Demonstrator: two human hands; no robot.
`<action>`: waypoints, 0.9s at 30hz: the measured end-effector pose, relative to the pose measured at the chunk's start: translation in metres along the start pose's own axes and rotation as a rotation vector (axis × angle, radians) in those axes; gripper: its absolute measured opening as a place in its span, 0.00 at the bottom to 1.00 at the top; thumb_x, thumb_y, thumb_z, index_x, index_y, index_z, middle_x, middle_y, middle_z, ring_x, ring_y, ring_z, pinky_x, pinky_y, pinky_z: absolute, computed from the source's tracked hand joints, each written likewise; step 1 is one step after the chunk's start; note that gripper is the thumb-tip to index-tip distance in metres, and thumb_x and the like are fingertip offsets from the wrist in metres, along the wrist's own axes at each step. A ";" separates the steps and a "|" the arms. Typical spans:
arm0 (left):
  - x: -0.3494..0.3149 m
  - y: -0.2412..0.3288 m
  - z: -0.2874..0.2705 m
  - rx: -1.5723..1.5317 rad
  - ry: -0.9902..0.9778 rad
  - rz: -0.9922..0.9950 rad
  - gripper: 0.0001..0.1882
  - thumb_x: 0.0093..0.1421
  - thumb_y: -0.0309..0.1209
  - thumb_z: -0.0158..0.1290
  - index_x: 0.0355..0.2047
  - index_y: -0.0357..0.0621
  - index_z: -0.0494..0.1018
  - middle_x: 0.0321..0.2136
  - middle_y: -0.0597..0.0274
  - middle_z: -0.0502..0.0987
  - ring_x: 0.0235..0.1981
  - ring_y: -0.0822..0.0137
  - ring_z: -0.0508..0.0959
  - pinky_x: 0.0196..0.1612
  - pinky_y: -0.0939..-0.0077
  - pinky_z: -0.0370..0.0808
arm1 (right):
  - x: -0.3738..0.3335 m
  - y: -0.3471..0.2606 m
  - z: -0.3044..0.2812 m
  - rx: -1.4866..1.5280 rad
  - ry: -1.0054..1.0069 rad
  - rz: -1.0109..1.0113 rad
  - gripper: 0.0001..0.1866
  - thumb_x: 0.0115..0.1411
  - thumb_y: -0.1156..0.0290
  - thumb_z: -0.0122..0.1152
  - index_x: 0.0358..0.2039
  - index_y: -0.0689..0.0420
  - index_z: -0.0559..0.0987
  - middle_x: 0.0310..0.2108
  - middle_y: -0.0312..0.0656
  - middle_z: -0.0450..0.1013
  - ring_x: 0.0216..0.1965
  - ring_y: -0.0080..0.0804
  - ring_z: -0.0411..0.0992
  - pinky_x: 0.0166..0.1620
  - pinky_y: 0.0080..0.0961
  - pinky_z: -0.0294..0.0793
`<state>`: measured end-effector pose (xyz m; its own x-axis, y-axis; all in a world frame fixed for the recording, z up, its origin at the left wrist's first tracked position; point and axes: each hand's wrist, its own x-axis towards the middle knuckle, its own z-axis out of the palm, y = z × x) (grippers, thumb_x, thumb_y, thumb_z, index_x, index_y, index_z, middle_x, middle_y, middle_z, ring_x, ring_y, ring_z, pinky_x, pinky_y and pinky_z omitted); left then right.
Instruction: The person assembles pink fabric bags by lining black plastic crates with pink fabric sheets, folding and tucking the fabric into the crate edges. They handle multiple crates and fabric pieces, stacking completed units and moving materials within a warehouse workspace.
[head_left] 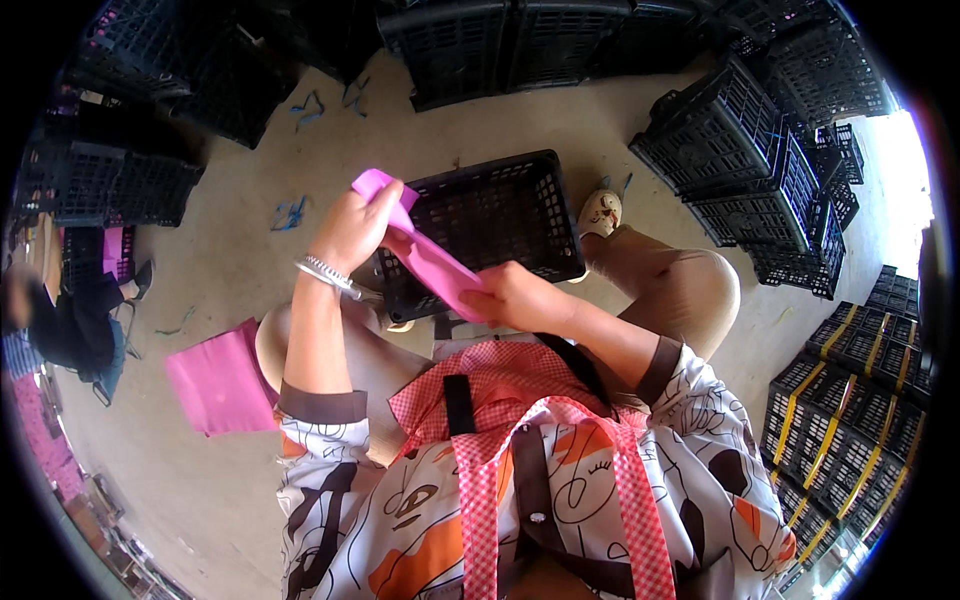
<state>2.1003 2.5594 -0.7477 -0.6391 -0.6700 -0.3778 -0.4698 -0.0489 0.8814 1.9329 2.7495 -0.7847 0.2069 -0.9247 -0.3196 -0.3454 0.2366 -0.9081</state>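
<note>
While the person leans over the floor, knees bent and spread, both hands work at a pink strip, which slants above the near left corner of an open black crate. The left hand has its fingers closed on the upper end, thumb laid along the top, and a bracelet circles that wrist. The right hand pinches the lower end in its bent fingers, close to the crate's near edge. Between the two hands the strip runs fairly straight, though it looks folded near the left thumb; what it is made of, I cannot tell. The crate stands on the floor, tilted a little in its line, its latticed walls showing along the far and right edges. A light shoe rests just beside its right edge. A broad pink sheet sits by the left knee, though I cannot tell what supports it. Blue strap scraps lie toward the floor's far left corner. Dark stacked crates line the far and right edges of the floor, and yellow-banded crates fill its near right corner. At the left edge is another person in dark trousers.
</note>
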 end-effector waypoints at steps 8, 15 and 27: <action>0.132 -0.044 0.091 -0.144 -0.458 -0.211 0.21 0.65 0.42 0.43 0.34 0.35 0.75 0.33 0.53 0.80 0.32 0.63 0.81 0.43 0.69 0.75 | -0.006 0.086 -0.043 -0.042 0.230 0.462 0.20 0.62 0.62 0.48 0.26 0.68 0.74 0.19 0.48 0.73 0.14 0.31 0.73 0.23 0.27 0.74; 0.194 -0.092 0.164 0.435 -0.358 -0.234 0.35 0.57 0.54 0.50 0.41 0.25 0.72 0.38 0.47 0.77 0.38 0.63 0.76 0.43 0.69 0.70 | -0.018 0.142 -0.052 -0.573 0.352 0.634 0.12 0.54 0.70 0.47 0.26 0.63 0.79 0.29 0.56 0.75 0.34 0.53 0.75 0.37 0.43 0.75; 0.202 -0.083 0.193 -0.173 -0.436 -0.285 0.17 0.61 0.46 0.51 0.35 0.45 0.75 0.32 0.66 0.76 0.35 0.76 0.74 0.32 0.75 0.76 | -0.026 0.117 -0.062 -0.652 0.413 0.713 0.13 0.52 0.69 0.49 0.24 0.62 0.80 0.27 0.55 0.75 0.32 0.52 0.75 0.37 0.42 0.75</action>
<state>1.8930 2.5713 -0.9519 -0.7115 -0.2448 -0.6587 -0.5781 -0.3291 0.7467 1.8306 2.7829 -0.8662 -0.5242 -0.6931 -0.4948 -0.7158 0.6734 -0.1849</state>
